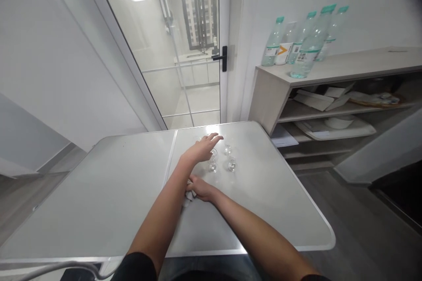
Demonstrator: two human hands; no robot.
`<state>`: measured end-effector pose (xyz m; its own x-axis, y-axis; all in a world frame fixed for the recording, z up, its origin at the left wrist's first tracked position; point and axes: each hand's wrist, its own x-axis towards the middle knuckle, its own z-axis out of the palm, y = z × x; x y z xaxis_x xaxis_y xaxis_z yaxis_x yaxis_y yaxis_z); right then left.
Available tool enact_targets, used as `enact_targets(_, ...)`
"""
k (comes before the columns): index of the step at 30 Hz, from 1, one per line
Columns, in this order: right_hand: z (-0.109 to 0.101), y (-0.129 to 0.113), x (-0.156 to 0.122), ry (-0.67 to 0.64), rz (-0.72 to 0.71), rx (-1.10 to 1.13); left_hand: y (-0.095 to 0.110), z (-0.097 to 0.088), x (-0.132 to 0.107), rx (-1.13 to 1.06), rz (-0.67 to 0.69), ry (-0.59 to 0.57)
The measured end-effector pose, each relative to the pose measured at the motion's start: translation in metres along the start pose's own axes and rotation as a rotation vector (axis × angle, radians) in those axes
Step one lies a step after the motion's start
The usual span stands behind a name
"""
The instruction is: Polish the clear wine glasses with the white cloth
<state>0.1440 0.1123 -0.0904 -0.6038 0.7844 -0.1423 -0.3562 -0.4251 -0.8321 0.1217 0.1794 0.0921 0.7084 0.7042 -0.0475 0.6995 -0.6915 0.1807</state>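
Note:
My left hand [201, 148] reaches forward over the grey table [115, 193], fingers stretched out and apart, just above a group of small clear glasses [221, 160]. One glass sits right under its fingers. My right hand [200, 188] lies nearer me, crossed under the left forearm, closed on a crumpled white cloth [188, 196] that rests on the tabletop.
A wooden shelf unit [329, 92] stands at the right with several green-capped water bottles [303, 44] on top and papers on its shelves. A glass door [171, 48] with a black handle is behind the table. Floor lies to the right.

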Motion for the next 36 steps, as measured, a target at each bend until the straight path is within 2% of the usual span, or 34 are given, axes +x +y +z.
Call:
enact_targets(8,-0.002,0.003,0.003,0.020,-0.061,-0.036,0.000,0.006,0.017,0.025,0.110,-0.111)
enact_targets(14,-0.001,0.001,0.002,0.004,-0.066,-0.023,0.005,-0.004,0.016,-0.028,0.157,-0.143)
enact_targets(24,-0.003,0.007,0.007,-0.005,-0.081,-0.004,0.013,-0.015,0.025,0.101,0.146,-0.311)
enact_targets(31,-0.002,0.003,0.005,-0.030,-0.064,-0.005,0.000,-0.011,0.035,0.175,0.224,-0.242)
enact_targets(36,-0.004,0.003,0.005,-0.024,-0.007,-0.006,-0.005,-0.011,0.040,0.071,0.203,-0.224)
